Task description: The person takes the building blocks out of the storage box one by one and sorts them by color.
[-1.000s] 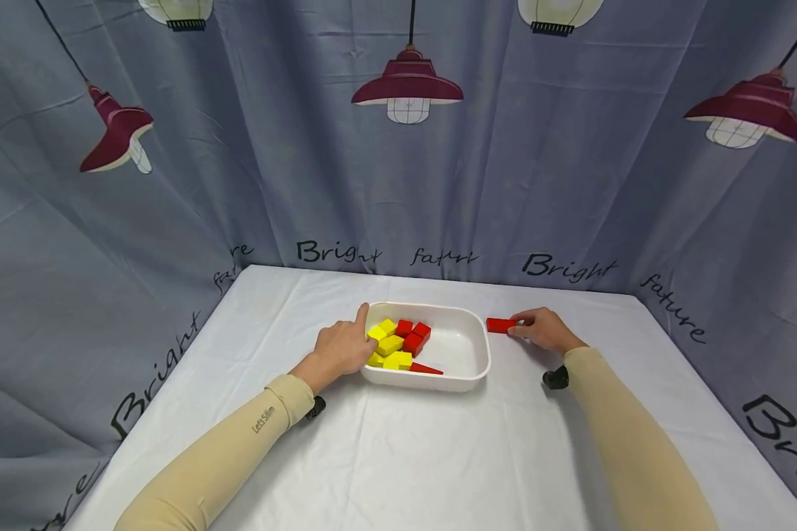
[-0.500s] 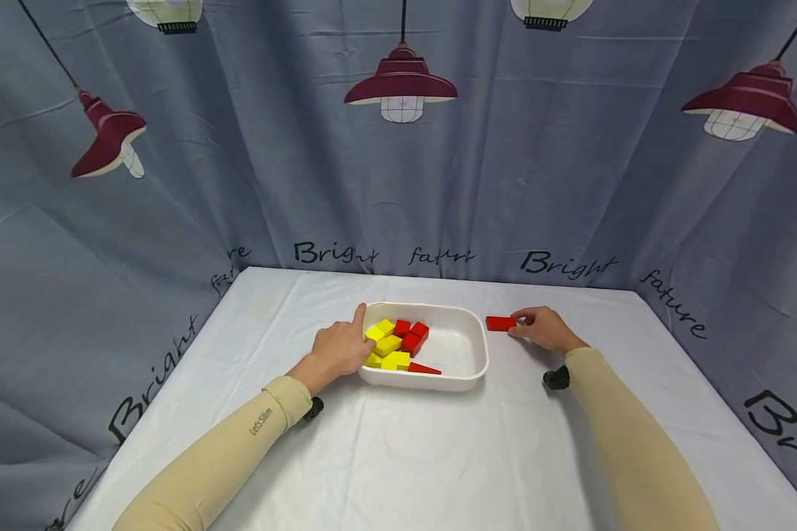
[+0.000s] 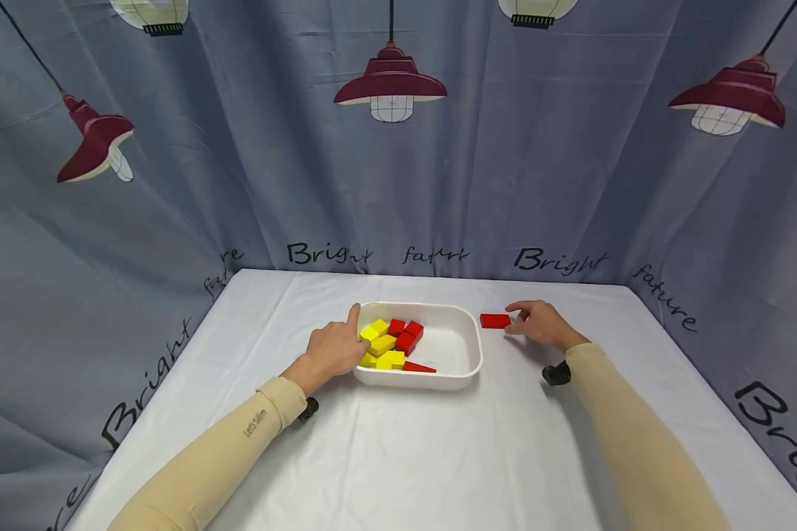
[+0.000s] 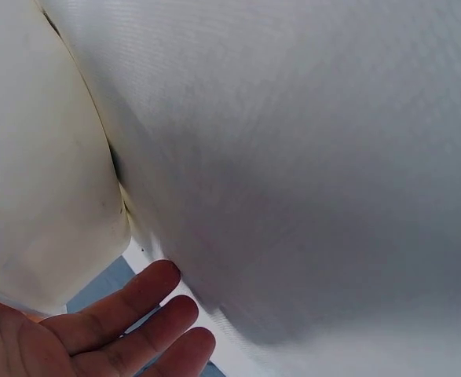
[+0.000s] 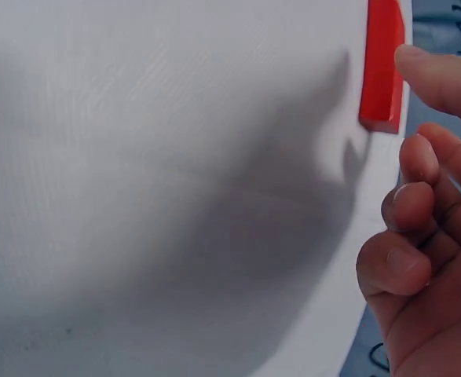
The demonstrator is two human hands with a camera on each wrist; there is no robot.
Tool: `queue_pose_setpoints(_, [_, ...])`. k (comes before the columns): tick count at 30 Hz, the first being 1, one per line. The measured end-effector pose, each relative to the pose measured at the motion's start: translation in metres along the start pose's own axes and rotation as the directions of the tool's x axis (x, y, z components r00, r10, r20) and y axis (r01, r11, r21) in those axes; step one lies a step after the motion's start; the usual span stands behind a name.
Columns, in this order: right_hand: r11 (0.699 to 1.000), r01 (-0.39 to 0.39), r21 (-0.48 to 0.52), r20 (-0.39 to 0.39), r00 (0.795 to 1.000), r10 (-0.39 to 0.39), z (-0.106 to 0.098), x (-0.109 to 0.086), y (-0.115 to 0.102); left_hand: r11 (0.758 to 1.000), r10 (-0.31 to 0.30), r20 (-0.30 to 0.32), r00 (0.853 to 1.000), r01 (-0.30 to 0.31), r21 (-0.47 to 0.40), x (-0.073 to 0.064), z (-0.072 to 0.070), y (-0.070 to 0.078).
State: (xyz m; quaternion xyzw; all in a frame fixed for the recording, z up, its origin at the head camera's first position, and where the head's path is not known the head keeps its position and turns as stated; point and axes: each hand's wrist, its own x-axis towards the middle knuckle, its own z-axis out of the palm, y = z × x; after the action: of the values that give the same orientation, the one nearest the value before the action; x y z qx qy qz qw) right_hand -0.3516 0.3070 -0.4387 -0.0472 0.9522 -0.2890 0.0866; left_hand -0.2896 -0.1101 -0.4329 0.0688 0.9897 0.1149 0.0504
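In the head view my left hand (image 3: pixel 332 348) holds the left end of a white plastic tray (image 3: pixel 454 380), its thumb over the rim and index finger along the outside. The left wrist view shows three straight fingers (image 4: pixel 148 287) beside the tray's outer wall. Inside the tray lie several yellow blocks (image 3: pixel 382 344), red blocks (image 3: pixel 406 342) and a pointed red wedge (image 3: pixel 418 367). Right of the tray, a red rectangular block (image 3: pixel 494 321) lies on the table. My right hand (image 3: pixel 542 322) is at its right end, thumb and index finger spread around that end, other fingers curled in the right wrist view.
A white cloth covers the table (image 3: pixel 398 450). Behind it hangs a grey-blue curtain (image 3: pixel 272 162) printed with lamps and lettering. Black wrist cameras sit under both cuffs, the right one (image 3: pixel 556 374) close over the cloth.
My right thumb and index finger have spread apart from their pinch on the red block's end. The left hand keeps its place on the tray. The head view has shifted slightly.
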Motion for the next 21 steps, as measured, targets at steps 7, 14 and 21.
queue_pose_setpoints(7, [0.995, 0.09, 0.032, -0.009, 0.996, -0.09, -0.004, -0.009, -0.022, 1.0, 0.007, -0.004, 1.0, -0.007, -0.014, -0.001, 0.001, -0.001])
queue_pose_setpoints(14, [0.984, 0.167, 0.062, -0.016, 0.986, -0.166, -0.002, -0.015, -0.044, 1.0, 0.013, -0.021, 1.0, -0.014, -0.01, 0.001, 0.001, -0.003])
queue_pose_setpoints(21, [0.971, 0.223, 0.084, 0.016, 0.974, -0.225, -0.002, -0.019, -0.067, 1.0, 0.015, -0.011, 1.0, -0.015, -0.012, 0.002, 0.001, -0.004])
